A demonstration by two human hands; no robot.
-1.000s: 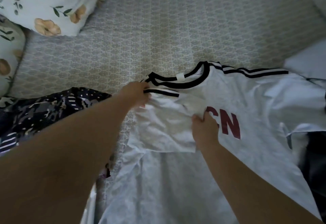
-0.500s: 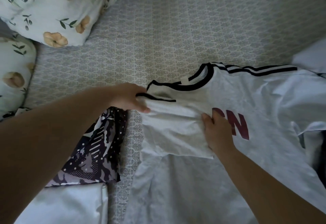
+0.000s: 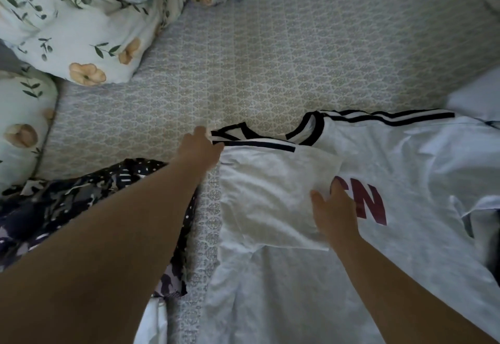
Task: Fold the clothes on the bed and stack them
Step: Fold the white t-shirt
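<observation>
Patterned bedding (image 3: pixel 270 59) stretches under everything, pillows (image 3: pixel 81 32) bunched at the far left. On the bed lies the white shirt (image 3: pixel 405 167), its sleeve (image 3: pixel 270 195) folded in across the chest. My left hand (image 3: pixel 198 151) pinches the shoulder edge by the collar; my right hand (image 3: pixel 335 213) rests flat, fingers (image 3: pixel 319 197) relaxed, on the sleeve's edge. I should tug the shoulder taut and smooth outward so the crease runs straight. A dark garment (image 3: pixel 67 203) lies beside.

I see floral pillows (image 3: pixel 81 27) bunched at the far left; a patterned bedsheet (image 3: pixel 270 54) spreads beneath.
</observation>
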